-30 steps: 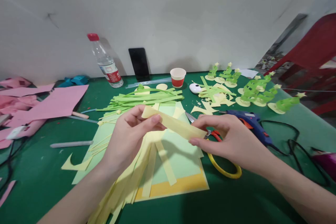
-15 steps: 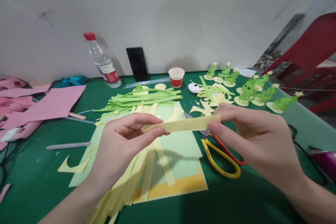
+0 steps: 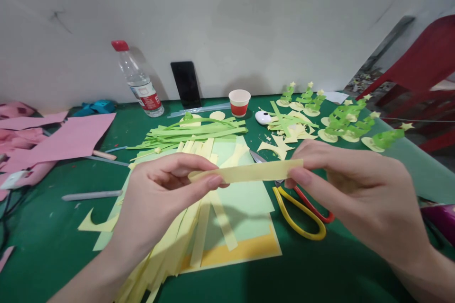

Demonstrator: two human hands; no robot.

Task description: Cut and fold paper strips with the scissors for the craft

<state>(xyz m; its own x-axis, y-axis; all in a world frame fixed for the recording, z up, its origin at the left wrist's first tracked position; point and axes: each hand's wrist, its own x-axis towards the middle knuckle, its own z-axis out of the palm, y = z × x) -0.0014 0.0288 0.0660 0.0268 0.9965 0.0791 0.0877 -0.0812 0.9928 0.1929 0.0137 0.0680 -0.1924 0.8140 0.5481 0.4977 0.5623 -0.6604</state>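
Between my two hands a pale yellow paper strip [image 3: 258, 172] is stretched nearly level above the table. My left hand [image 3: 167, 199] pinches its left end, where the paper curves back on itself between thumb and fingers. At the other end, my right hand [image 3: 359, 194] holds the strip between thumb and forefinger. Below lie many loose yellow paper strips [image 3: 177, 241] on light green sheets [image 3: 245, 213]. Scissors [image 3: 302, 213] with yellow and red handles rest under the right end, their blades partly hidden by the strip and hand.
Green paper strips [image 3: 199, 130] lie behind the hands. Small green paper trees [image 3: 341, 123] stand at the back right beside paper scraps [image 3: 277, 147]. Along the wall are a bottle [image 3: 144, 92], a phone [image 3: 186, 84] and a paper cup [image 3: 239, 103]. Pink paper [image 3: 76, 137] lies left.
My right hand has shifted slightly right and down, and my left hand slightly left. A little more of the strip shows between them. Both keep their pinch.
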